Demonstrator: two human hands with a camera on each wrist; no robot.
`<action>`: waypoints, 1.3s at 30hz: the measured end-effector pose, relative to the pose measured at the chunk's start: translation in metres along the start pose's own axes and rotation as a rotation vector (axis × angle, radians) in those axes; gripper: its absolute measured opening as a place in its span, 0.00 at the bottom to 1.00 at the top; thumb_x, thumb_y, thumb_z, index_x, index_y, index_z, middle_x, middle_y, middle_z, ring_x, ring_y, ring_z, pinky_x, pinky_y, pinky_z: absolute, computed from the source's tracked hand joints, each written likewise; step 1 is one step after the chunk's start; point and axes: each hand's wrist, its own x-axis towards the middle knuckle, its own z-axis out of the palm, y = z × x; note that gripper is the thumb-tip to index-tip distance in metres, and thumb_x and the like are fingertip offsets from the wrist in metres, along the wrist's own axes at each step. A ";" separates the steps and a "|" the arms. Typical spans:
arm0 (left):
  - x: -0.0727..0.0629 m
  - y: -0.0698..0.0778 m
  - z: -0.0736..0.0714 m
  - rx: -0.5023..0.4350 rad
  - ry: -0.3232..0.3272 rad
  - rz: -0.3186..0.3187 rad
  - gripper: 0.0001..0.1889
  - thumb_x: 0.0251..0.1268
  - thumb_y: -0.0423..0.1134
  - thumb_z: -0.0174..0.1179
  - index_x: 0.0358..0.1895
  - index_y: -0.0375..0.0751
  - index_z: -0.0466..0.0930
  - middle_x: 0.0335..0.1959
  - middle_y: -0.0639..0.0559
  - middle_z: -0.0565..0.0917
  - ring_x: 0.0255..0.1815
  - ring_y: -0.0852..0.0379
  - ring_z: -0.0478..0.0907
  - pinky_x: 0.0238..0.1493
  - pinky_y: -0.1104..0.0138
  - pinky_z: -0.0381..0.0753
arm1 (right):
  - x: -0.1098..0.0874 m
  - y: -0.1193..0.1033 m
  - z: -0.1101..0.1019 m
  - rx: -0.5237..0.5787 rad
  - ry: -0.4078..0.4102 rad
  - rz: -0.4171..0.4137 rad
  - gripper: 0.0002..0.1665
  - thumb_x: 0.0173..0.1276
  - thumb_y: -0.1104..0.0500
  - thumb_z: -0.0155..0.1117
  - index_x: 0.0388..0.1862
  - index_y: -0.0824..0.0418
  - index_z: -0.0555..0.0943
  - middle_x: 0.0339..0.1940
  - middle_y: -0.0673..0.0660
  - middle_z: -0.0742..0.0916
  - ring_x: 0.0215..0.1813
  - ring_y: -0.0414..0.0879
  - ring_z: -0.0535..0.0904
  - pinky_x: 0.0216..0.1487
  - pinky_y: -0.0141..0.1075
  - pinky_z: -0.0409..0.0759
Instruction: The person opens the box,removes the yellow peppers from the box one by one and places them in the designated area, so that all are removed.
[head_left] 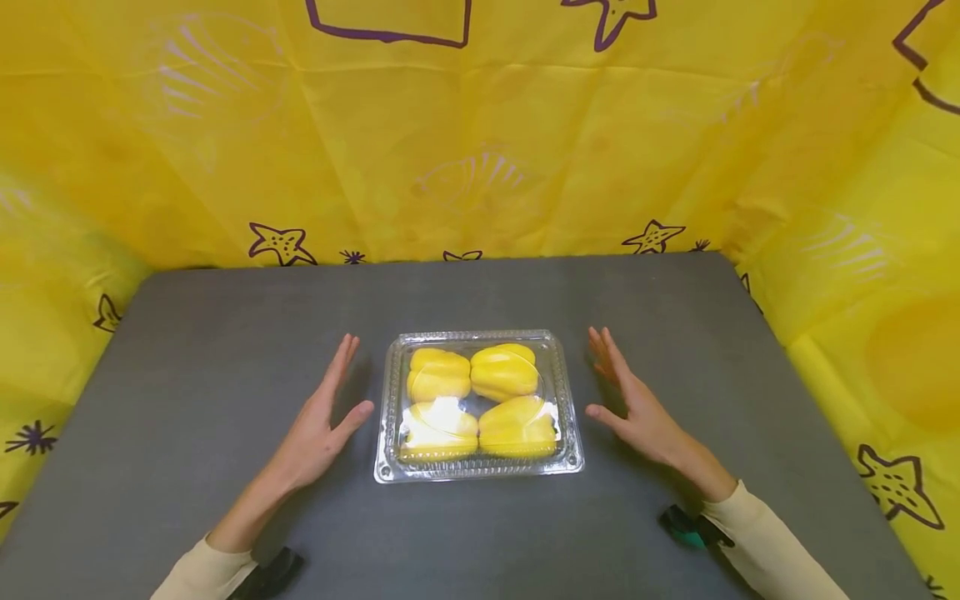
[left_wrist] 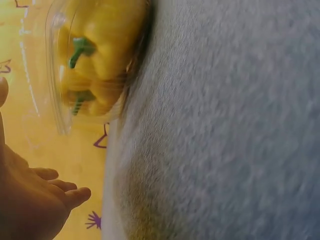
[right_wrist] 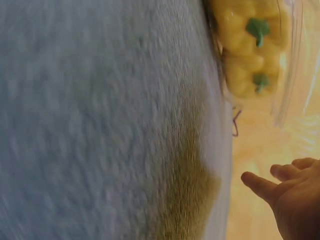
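While four yellow peppers [head_left: 504,372] already lie inside the clear container [head_left: 480,469], left hand [head_left: 321,429] and right hand [head_left: 643,417] flank it without contact, fingers extended, no grip yet taken.

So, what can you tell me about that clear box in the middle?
The clear plastic container is rectangular, with a ribbed rim and bright glare on top. It looks closed, lies flat on the grey table and holds four yellow bell peppers, two by two. The left hand and right hand flank it; neither touches it.
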 end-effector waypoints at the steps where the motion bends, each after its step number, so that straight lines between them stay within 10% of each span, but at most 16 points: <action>1: -0.001 0.001 0.001 -0.013 -0.001 0.007 0.48 0.68 0.30 0.59 0.79 0.59 0.35 0.80 0.52 0.47 0.78 0.43 0.47 0.72 0.76 0.47 | 0.000 -0.001 0.002 0.013 -0.004 -0.003 0.63 0.61 0.65 0.71 0.80 0.61 0.37 0.80 0.60 0.51 0.79 0.52 0.50 0.73 0.31 0.58; 8: -0.005 0.007 0.008 -0.079 -0.033 0.062 0.49 0.68 0.32 0.59 0.79 0.56 0.31 0.80 0.52 0.39 0.78 0.37 0.44 0.70 0.80 0.47 | -0.006 -0.008 0.014 0.062 -0.032 0.031 0.63 0.63 0.47 0.70 0.80 0.61 0.38 0.81 0.58 0.46 0.79 0.55 0.48 0.74 0.34 0.56; 12: -0.010 0.010 0.012 -0.090 -0.072 0.044 0.51 0.67 0.37 0.61 0.79 0.53 0.29 0.80 0.55 0.35 0.78 0.38 0.41 0.75 0.66 0.48 | -0.011 -0.013 0.021 0.047 -0.057 0.093 0.68 0.59 0.36 0.70 0.80 0.58 0.37 0.82 0.55 0.43 0.80 0.51 0.44 0.74 0.29 0.52; 21: -0.020 0.012 0.023 -0.165 -0.064 0.069 0.57 0.59 0.36 0.67 0.79 0.53 0.30 0.81 0.53 0.36 0.79 0.48 0.40 0.72 0.77 0.48 | -0.015 -0.019 0.029 0.090 -0.074 0.079 0.77 0.50 0.34 0.76 0.80 0.59 0.35 0.81 0.56 0.41 0.80 0.56 0.43 0.74 0.32 0.53; 30: -0.023 0.012 0.039 -0.130 -0.160 -0.017 0.70 0.43 0.58 0.76 0.78 0.53 0.26 0.79 0.50 0.26 0.78 0.41 0.27 0.67 0.33 0.43 | -0.012 -0.026 0.045 0.040 -0.135 0.097 0.83 0.43 0.32 0.77 0.79 0.59 0.30 0.81 0.57 0.39 0.80 0.52 0.36 0.75 0.27 0.42; 39: -0.020 0.014 0.047 -0.119 -0.128 0.008 0.79 0.28 0.57 0.82 0.78 0.50 0.25 0.79 0.46 0.26 0.79 0.46 0.27 0.70 0.76 0.38 | -0.009 -0.031 0.051 -0.010 -0.098 0.129 0.85 0.42 0.34 0.80 0.79 0.60 0.31 0.80 0.57 0.35 0.80 0.54 0.33 0.73 0.30 0.45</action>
